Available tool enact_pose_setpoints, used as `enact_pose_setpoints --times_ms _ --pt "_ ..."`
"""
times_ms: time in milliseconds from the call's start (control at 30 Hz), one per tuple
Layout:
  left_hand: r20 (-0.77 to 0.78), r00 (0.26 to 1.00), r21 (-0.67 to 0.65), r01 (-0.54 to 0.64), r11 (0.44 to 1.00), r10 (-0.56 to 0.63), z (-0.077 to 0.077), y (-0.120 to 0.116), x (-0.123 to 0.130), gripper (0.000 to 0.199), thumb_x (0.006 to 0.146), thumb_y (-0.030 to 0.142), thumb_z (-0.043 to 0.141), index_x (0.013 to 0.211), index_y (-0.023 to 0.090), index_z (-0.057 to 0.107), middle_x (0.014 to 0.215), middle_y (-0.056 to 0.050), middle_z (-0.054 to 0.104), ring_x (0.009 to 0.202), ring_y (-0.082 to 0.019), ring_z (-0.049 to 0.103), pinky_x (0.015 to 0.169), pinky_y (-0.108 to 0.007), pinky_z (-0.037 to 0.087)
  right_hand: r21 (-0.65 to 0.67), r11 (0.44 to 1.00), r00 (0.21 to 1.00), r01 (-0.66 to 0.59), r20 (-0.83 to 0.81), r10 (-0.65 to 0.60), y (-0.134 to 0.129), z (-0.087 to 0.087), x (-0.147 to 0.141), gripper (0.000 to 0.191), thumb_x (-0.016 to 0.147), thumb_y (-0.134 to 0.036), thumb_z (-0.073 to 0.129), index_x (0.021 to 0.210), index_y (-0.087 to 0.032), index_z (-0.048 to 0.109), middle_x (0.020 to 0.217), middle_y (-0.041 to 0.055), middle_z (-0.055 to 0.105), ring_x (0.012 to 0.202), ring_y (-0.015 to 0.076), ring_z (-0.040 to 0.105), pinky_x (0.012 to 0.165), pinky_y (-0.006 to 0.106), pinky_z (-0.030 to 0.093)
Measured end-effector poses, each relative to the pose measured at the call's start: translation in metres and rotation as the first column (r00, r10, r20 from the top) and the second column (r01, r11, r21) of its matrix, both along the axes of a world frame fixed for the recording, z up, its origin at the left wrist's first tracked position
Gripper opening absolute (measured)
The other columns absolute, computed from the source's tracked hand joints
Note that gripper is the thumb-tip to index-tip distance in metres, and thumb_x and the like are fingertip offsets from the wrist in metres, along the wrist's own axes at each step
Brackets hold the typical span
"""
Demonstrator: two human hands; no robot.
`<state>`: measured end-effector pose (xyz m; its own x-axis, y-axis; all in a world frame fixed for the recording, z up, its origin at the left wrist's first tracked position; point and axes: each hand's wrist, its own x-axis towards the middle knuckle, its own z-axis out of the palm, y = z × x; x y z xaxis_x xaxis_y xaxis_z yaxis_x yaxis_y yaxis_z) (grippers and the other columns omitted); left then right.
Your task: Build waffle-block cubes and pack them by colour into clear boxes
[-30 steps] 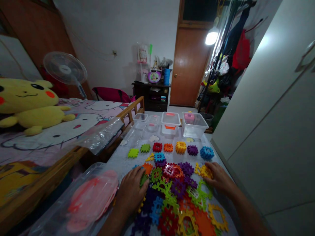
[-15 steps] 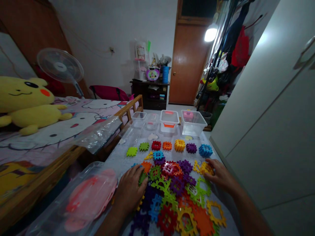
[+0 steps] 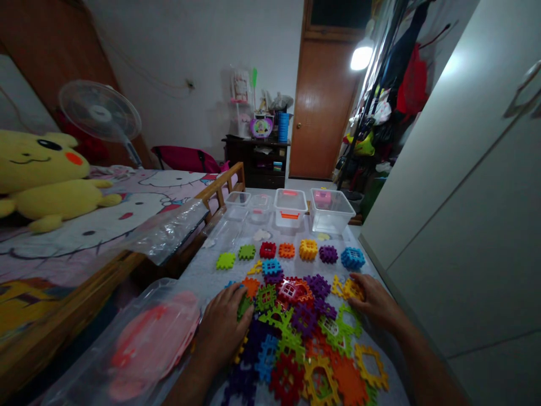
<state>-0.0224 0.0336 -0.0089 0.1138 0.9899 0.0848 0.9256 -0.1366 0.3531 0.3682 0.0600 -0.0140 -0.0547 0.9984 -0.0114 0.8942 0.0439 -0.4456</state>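
Across the room, a wooden door (image 3: 322, 107) stood at the far end, with a white wardrobe (image 3: 456, 186) filling the right side. Along the left, a bed (image 3: 84, 248) with a wooden rail, covered by a pink cartoon-cat sheet. On that bed, a big yellow plush toy (image 3: 42, 175), with a standing fan (image 3: 100, 111) behind it.

Straight ahead, a long desk (image 3: 198, 287) under a grey cloth, running from the bottom of view toward the door. Lined up at its far end, four clear plastic boxes (image 3: 258, 208), the largest box (image 3: 332, 213) holding something pink, and the orange-handled box (image 3: 290, 207) just beside it. Near the left forearm, a clear plastic bag (image 3: 152, 338) with a pink lid inside.

Heaped mid-desk, a pile of interlocking plastic tiles (image 3: 291, 332) in purple, green, orange, red, blue and yellow. Above the pile, a loose row of single tiles (image 3: 287, 251), well apart from both hands.

Both forearms reached in from the bottom of view, palms down. Left hand (image 3: 222, 332) laid over the pile's left edge, its fingers (image 3: 242, 304) together and curled down against a green tile (image 3: 244, 307). Right hand (image 3: 374, 301) angled inward at the pile's right edge, its fingers (image 3: 354, 290) slightly apart, tips on a yellow tile (image 3: 349, 288). Any actual grip, on either side, impossible to tell.
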Motion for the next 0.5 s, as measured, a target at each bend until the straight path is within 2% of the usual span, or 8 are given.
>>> enact_pose_setpoints --times_ms 133,300,400,500 --pt "0.001 1.0 0.004 -0.001 1.0 0.001 -0.001 0.0 -0.001 0.04 0.091 0.034 0.046 0.125 0.018 0.059 0.136 -0.011 0.056 0.127 -0.025 0.05 0.109 -0.043 0.037 0.032 0.999 1.0 0.022 -0.01 -0.022 -0.003 0.005 -0.001 0.065 0.071 -0.041 0.056 0.128 -0.01 0.055 0.122 0.0174 0.06 0.114 0.0311 0.056 0.101 0.043 0.042" --pt "0.013 1.0 0.019 -0.002 1.0 0.002 -0.002 -0.001 -0.001 0.04 0.091 0.035 0.047 0.124 0.018 0.059 0.136 -0.011 0.057 0.127 -0.025 0.05 0.108 -0.044 0.038 0.203 0.979 0.998 -0.032 0.053 0.021 0.001 0.025 -0.009 0.055 0.075 -0.035 0.057 0.126 -0.015 0.056 0.122 0.0148 0.059 0.113 0.0294 0.055 0.101 0.044 0.042" --pt "0.019 1.0 0.019 0.002 1.0 -0.002 -0.002 0.0 -0.001 0.039 0.09 0.034 0.047 0.124 0.018 0.06 0.135 -0.011 0.057 0.127 -0.026 0.051 0.109 -0.044 0.038 0.253 0.963 0.988 -0.093 0.147 0.057 0.018 0.042 -0.017 0.053 0.074 -0.029 0.059 0.126 -0.017 0.057 0.122 0.014 0.059 0.113 0.0302 0.054 0.099 0.044 0.042" --pt "0.016 1.0 0.01 0.002 1.0 -0.002 -0.001 0.0 -0.001 0.04 0.09 0.034 0.047 0.124 0.017 0.06 0.136 -0.012 0.057 0.127 -0.026 0.05 0.109 -0.044 0.037 0.236 0.962 0.964 -0.141 0.253 0.079 0.046 0.054 -0.027 0.055 0.071 -0.02 0.059 0.126 -0.015 0.057 0.122 0.0152 0.059 0.112 0.0312 0.054 0.096 0.044 0.042"
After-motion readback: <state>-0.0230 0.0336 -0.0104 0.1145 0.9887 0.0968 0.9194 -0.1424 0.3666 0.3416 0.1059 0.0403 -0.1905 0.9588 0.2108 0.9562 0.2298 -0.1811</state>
